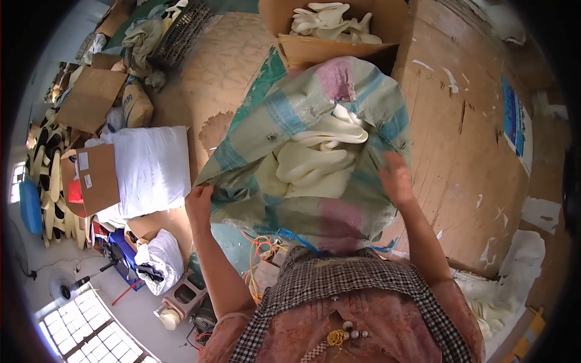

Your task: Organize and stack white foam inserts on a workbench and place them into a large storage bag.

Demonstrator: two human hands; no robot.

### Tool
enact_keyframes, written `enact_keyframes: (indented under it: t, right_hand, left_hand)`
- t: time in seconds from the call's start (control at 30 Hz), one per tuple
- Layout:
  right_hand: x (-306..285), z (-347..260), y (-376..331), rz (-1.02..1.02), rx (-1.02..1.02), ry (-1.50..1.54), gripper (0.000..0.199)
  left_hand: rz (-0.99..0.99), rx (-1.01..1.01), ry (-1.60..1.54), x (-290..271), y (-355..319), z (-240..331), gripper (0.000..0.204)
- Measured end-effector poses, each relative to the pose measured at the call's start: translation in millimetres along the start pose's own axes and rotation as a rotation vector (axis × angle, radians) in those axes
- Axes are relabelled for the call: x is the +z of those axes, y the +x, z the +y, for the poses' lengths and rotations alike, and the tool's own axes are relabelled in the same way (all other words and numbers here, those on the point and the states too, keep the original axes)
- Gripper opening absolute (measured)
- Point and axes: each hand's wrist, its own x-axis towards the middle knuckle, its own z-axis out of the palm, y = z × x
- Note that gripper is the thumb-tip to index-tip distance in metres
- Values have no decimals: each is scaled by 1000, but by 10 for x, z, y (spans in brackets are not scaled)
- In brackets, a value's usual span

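Note:
A woven plastic sack [242, 148], grey-green with blue and pink stripes, gapes open in front of me. Inside it lie several cream-white, curved foam pieces [318, 163], bent and stacked on one another. At the sack's left corner, my left hand [198, 199] is closed on the edge of the fabric. My right hand [396, 178] is over the sack's right side, close to its rim. Motion smears those fingers, so whether they grip the fabric does not show.
Beyond the sack stands an open cardboard box [339, 51] holding more cream-white pieces. A large cardboard sheet [454, 145] spreads on the right. To the left are a white stuffed bag [154, 163], cardboard flaps and a dark crate [184, 33]. Orange cables [254, 251] run near my left forearm.

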Motion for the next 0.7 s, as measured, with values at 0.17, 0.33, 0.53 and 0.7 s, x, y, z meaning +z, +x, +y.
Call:
enact_keyframes:
  t: [0.17,0.33,0.53,0.7]
  right_hand:
    - [1159,18,554,-196,1063,1188,53]
    - [1604,178,1023,209,1516,1466,61]
    - [1782,289,1104,331,1216,1418,39]
    - [1823,86,582,128,1234,1529,37]
  left_hand:
    - [-94,98,47,389,144,370,28]
    - [-317,-164,96,733,173,428,24]
    - [-938,37,-74,1848,-309,758,22]
    - [-659,757,83,2613,-269,952,30]
